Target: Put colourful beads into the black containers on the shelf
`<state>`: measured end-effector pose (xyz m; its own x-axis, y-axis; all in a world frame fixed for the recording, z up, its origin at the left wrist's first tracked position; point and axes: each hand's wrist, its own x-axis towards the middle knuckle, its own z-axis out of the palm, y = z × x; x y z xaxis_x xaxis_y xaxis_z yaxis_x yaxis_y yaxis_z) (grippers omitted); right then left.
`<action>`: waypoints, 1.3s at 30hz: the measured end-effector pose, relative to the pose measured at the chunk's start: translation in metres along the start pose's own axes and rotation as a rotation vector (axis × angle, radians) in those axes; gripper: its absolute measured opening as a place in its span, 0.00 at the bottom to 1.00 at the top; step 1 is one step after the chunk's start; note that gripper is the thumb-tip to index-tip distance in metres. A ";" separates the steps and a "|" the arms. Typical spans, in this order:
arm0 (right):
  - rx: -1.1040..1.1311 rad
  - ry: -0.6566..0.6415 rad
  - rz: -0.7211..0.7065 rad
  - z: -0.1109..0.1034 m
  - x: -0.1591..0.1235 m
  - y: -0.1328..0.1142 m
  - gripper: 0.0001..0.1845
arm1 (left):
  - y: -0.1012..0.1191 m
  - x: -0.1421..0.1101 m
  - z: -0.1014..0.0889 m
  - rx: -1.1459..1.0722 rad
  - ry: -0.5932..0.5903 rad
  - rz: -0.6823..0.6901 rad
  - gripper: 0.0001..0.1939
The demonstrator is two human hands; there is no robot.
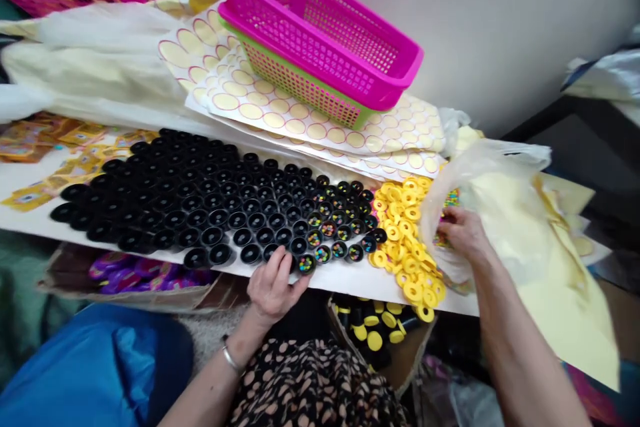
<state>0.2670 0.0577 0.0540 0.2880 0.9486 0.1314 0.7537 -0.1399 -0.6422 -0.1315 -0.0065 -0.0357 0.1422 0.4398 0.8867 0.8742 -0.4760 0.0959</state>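
Note:
Rows of small black cups [219,217] stand upright on the white table. Several at the right end, such as one black cup [328,229], hold tiny multicoloured beads or candies. At the front edge my left hand [270,285] is closed around a black cup, its thumb and fingers beside a cup with coloured pieces [307,264]. My right hand [463,233] reaches into a clear plastic bag [435,213] of the same small coloured pieces [453,197]. Its fingers are curled, their tips partly hidden. Between the cups and the bag lies a heap of yellow rings or caps [411,247].
Behind the cups, a pink basket [320,27] in a green one [300,83] stands on sticker sheets [275,117]. Orange packets [35,197] lie left. Below the table are a box of purple packs [145,273] and a box of yellow-capped items [375,340].

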 end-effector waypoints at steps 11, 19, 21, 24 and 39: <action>0.555 0.164 0.054 -0.010 -0.031 -0.013 0.12 | -0.004 0.006 0.004 -0.007 0.036 0.044 0.40; 0.760 -0.126 -0.073 0.027 -0.071 -0.101 0.12 | 0.005 0.001 -0.005 -0.020 -0.037 -0.036 0.34; 0.676 -0.314 -0.157 0.048 -0.079 -0.125 0.10 | 0.006 0.000 -0.006 -0.027 -0.054 -0.046 0.33; 0.454 -0.476 -0.387 0.078 -0.083 -0.157 0.06 | 0.006 -0.001 -0.007 -0.039 -0.072 -0.059 0.33; -0.306 -0.517 -0.853 0.105 -0.082 -0.209 0.10 | 0.006 0.000 -0.009 -0.060 -0.061 -0.051 0.27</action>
<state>0.0241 0.0390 0.0979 -0.6441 0.7621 0.0658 0.7263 0.6363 -0.2601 -0.1303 -0.0168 -0.0309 0.1277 0.5096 0.8509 0.8522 -0.4953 0.1688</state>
